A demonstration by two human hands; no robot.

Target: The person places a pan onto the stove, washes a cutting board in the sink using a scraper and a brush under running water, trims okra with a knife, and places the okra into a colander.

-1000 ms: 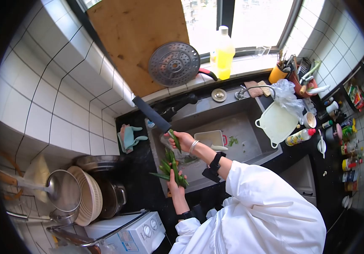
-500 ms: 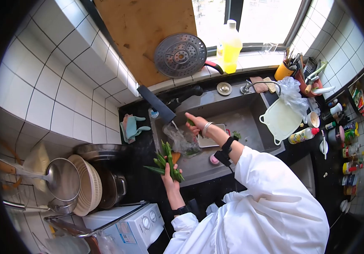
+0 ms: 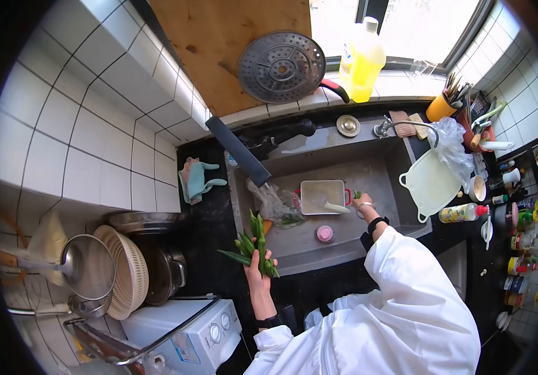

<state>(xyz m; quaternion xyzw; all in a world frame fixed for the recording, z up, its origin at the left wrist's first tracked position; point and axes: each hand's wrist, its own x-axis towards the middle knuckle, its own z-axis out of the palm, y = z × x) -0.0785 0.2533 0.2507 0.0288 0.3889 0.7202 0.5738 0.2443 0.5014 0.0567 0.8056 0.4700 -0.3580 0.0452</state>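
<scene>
My left hand [image 3: 259, 267] is wrapped round a bunch of green okra pods [image 3: 255, 236], held over the front left edge of the sink [image 3: 294, 264]. My right hand [image 3: 363, 201] is low in the right part of the sink, beside a white dish [image 3: 323, 190] with red handles. Its fingers are closed at some small green bits [image 3: 356, 194]; what they hold, if anything, is too small to make out. A pale utensil [image 3: 336, 207] lies across the dish. Left of it is a crumpled clear plastic bag [image 3: 266, 199]. A pink round object [image 3: 324, 234] sits nearby.
A dark faucet [image 3: 239, 150] juts over the sink's left side. Pale blue gloves [image 3: 199, 180] lie on the left counter. To the right are a white cutting board [image 3: 430, 181] and a red-capped bottle [image 3: 463, 213]. A yellow bottle [image 3: 363, 61] stands on the windowsill.
My right hand has moved from near the faucet to the right and down into the sink, uncovering the white dish. My left hand still holds the okra. The view has shifted slightly.
</scene>
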